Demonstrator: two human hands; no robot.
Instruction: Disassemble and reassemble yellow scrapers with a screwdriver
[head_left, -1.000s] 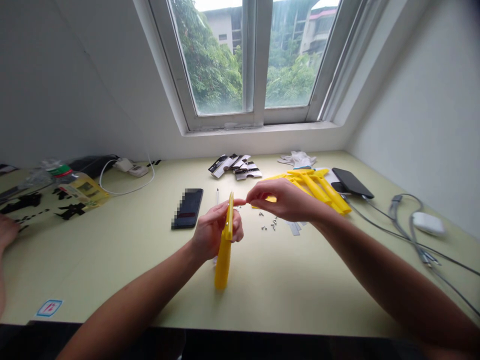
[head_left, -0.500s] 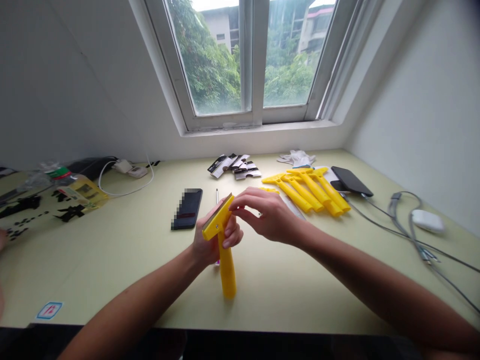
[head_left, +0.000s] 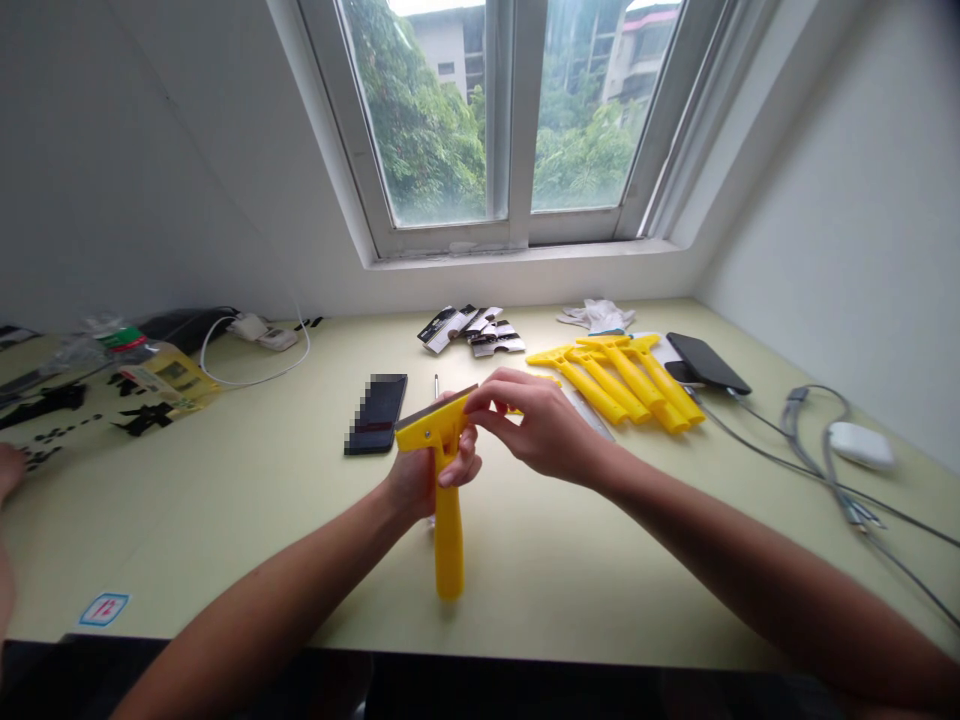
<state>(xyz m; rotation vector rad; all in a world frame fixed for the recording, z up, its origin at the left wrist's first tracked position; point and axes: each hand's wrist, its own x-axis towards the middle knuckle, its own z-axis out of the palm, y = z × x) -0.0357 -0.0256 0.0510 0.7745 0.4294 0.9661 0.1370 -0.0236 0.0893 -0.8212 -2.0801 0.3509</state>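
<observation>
A yellow T-shaped scraper (head_left: 449,540) stands nearly upright above the table, handle down, with a metal blade (head_left: 442,402) along the top of its head. My left hand (head_left: 414,482) is closed around it just below the head, most fingers hidden behind. At the head's right end, the thumb and fingertips of my right hand (head_left: 541,420) pinch the corner by the blade. A small screw shows on the head's left part. Behind my left hand a thin screwdriver-like rod (head_left: 436,383) lies on the table, largely covered.
Several yellow scrapers (head_left: 637,385) lie at the right, near a white glove (head_left: 600,316) and black-and-white card sleeves (head_left: 469,330). A phone (head_left: 380,412) lies left of my hands. Cables (head_left: 825,470) and a white case (head_left: 861,445) are far right. Another person's hand (head_left: 9,470) shows at the left edge.
The scraper's head has turned from a steep slant to nearer level, its left end rising. My right fingertips remain at its right end. The view has shifted slightly.
</observation>
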